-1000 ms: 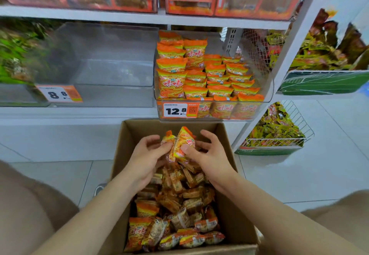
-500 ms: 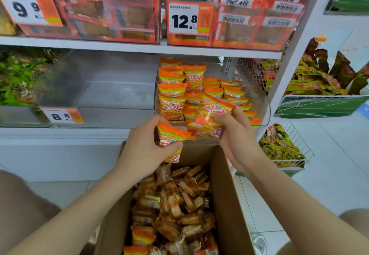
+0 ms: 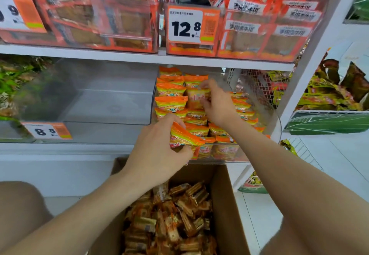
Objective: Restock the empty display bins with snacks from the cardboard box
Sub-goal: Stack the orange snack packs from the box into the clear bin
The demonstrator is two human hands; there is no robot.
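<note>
left hand (image 3: 157,150) grips a crinkly orange packet (image 3: 184,135), right hand (image 3: 218,104) pinches another packet (image 3: 196,98) inside clear bin (image 3: 277,123).

In the middle of the frame the left hand (image 3: 157,150) grips an orange packet (image 3: 184,136) between thumb and fingers, at the front lower edge of the stocked bin (image 3: 277,126). Just above, the blurred right hand (image 3: 217,103) reaches inside that clear bin, fingers and thumb curled round a second packet (image 3: 196,98) among rows of matching packets. To the left sits an empty clear bin (image 3: 111,99) with an 8.8 price tag (image 3: 47,130) on its front. At the bottom, the open cardboard box (image 3: 225,204) holds a loose heap of snacks (image 3: 179,224). A 12.8 price tag (image 3: 186,25) hangs on the shelf above.
</note>
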